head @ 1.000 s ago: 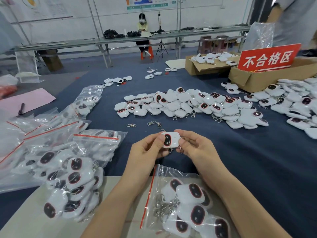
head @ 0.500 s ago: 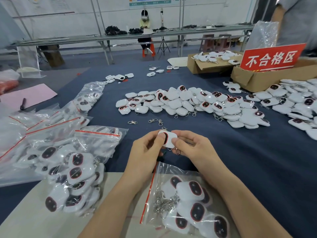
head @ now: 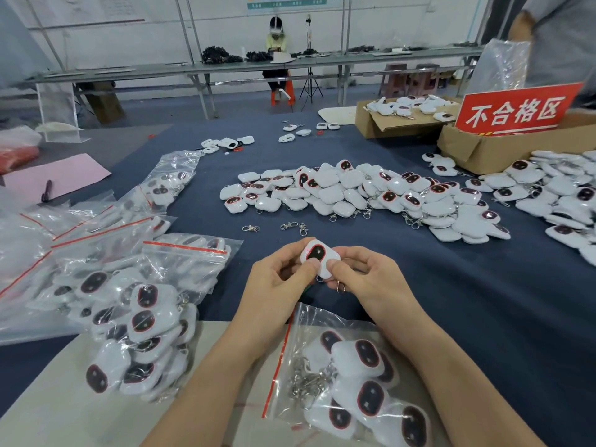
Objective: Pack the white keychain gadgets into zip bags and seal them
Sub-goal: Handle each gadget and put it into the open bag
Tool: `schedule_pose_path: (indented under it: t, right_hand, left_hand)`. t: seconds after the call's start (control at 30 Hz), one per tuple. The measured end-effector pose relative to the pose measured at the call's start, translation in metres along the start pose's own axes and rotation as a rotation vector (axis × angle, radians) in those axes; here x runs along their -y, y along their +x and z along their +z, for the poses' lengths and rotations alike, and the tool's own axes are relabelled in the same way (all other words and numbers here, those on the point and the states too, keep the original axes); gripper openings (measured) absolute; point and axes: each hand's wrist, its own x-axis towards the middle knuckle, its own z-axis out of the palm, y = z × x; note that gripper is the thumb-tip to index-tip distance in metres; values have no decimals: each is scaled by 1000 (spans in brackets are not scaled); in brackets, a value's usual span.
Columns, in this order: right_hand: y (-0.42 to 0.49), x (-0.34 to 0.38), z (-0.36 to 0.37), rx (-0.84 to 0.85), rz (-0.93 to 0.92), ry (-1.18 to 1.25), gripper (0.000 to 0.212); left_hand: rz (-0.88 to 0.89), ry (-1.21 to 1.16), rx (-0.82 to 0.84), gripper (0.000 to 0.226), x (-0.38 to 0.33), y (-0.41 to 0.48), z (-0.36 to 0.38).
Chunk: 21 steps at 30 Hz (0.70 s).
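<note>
Two hands share one white keychain gadget (head: 320,257), held above the table (head: 483,317) a little in from its near edge. It is pinched from both sides. The left hand (head: 279,287) has its thumb laid on the lower part of the face with the fingers curled behind, and the right hand (head: 366,280) has its thumb pressed on the lower right corner. A keyring (head: 340,287) hangs below the right thumb.

Half a second ago the gadget was seen almost edge-on; it has since been turned, so that its dark, red-rimmed face is now shown upward. An inspection is judged to be under way rather than a packing move.

The zip bag (head: 303,321) lies at the near edge under the wrists, with several gadgets already inside. Whether its red-striped mouth is closed cannot be told. The held piece is not yet in it, so sealing looks some way off. A loose pile (head: 354,195) waits at the table's middle, and filled bags (head: 193,262) lie toward the left edge.
</note>
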Motion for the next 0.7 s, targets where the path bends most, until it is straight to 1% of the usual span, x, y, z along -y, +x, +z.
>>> schedule_pose_path:
  t: [0.17,0.3,0.43,0.6,0.7]
  right_hand:
    - [-1,1,-2,15,-22,-13,15]
    - [-2,2,-1,27,-35,24,14]
    - [-6,5,4,32,-65,1,14]
    - [-13,18,6,-5,-183,-128,20]
    - [-15,35,5,8,-244,-189,26]
  left_hand:
    - [33,25,-17,25,0,-1,0]
    - [50,-14,-43,18,-1,-2,1]
    - [35,-63,-80,21,0,-2,1]
    - [-36,-240,-230,28,-7,-5,1]
    - [-33,-198,-329,24,-14,-12,-7]
